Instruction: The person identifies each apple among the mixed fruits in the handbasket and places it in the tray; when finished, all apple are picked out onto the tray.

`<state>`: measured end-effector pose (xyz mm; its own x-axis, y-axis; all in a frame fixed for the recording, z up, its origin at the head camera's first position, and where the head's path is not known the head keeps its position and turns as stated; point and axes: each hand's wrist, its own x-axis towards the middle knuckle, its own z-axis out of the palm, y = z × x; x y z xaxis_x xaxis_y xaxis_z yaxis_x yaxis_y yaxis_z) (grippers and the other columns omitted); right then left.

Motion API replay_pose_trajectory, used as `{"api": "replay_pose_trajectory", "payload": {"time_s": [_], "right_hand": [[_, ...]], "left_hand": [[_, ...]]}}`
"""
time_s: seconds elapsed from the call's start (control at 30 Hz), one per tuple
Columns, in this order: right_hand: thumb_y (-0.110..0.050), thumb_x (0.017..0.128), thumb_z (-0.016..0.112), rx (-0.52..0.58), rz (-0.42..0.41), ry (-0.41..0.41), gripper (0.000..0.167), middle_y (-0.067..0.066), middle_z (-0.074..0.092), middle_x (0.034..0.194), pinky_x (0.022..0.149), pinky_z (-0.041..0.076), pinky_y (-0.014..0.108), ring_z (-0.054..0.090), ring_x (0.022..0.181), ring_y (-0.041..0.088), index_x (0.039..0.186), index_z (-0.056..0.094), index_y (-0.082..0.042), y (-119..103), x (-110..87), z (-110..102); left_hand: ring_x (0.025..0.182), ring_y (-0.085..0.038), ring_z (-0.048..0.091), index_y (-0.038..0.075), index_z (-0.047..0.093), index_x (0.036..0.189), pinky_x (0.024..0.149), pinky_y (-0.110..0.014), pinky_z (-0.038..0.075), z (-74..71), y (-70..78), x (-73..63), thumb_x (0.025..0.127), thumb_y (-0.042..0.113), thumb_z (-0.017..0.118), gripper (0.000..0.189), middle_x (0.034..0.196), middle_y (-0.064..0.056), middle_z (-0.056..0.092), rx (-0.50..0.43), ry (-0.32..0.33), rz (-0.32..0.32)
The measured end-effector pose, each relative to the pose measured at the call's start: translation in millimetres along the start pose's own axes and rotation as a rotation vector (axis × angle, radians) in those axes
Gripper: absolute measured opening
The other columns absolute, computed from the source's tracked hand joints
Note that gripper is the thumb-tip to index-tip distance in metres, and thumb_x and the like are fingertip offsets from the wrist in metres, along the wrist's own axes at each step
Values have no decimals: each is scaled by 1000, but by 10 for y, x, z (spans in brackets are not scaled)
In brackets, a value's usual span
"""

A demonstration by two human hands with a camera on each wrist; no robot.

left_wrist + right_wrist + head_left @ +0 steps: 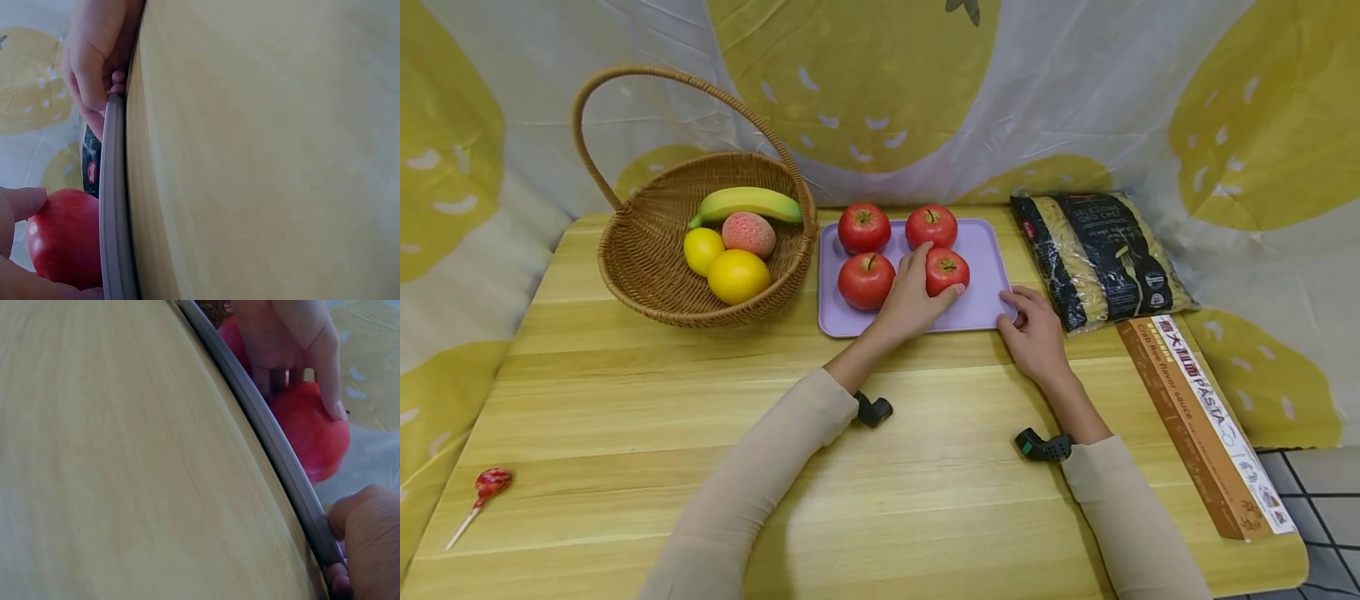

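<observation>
A lilac tray [988,267] near the back of the table bears several red apples. My left hand [912,296] grips the front right apple [949,271], thumb on its near side and fingers at its far left. In the left wrist view this apple [65,240] sits low beside the tray's rim. The front left apple [865,282] is close to the left hand, with two more apples behind. At the tray's front right corner, my right hand [1036,333] pinches the rim; the right wrist view shows its thumb and fingers around the tray edge [294,481].
Left of the tray stands a wicker basket [640,258] holding a banana [748,202], a peach [749,234] and two yellow fruits. A pasta bag [1105,254] and a long pasta box [1206,429] lie at the right. A lollipop [492,483] lies front left.
</observation>
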<state>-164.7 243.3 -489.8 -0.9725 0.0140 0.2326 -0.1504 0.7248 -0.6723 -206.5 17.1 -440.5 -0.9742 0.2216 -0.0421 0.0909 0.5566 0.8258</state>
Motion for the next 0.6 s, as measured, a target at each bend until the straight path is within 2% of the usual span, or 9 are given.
{"api": "replay_pose_trajectory", "payload": {"time_s": [0.2,0.37,0.5,0.6], "right_hand": [[-12,94,63,-2,12,-6,40,20,58,142,72,38,24,54,83,22,132,67,2,-16,-1,-12],[-10,94,62,3,10,-3,40,20,58,142,72,37,20,55,84,24,132,67,2,-15,-1,-16],[-9,94,63,8,3,-1,40,21,59,142,71,35,17,56,83,25,132,68,2,-8,-2,-13],[-9,94,63,8,-3,-5,40,21,59,142,71,36,19,56,83,25,132,67,3,-11,-7,-12]], "left_hand": [[149,-28,38,17,22,164,124,-49,34,-15,26,-5,96,40,70,86,164,-10,31,19,-12,-4],[150,-28,36,16,18,165,123,-50,35,-17,42,-32,98,38,69,87,164,-11,29,29,-36,-13],[154,-31,31,12,10,166,123,-51,33,-28,57,-76,97,39,69,94,168,-15,23,62,-76,-11],[158,-33,22,10,3,166,125,-51,30,-53,60,-131,97,42,69,101,171,-19,14,96,-114,3]]}}
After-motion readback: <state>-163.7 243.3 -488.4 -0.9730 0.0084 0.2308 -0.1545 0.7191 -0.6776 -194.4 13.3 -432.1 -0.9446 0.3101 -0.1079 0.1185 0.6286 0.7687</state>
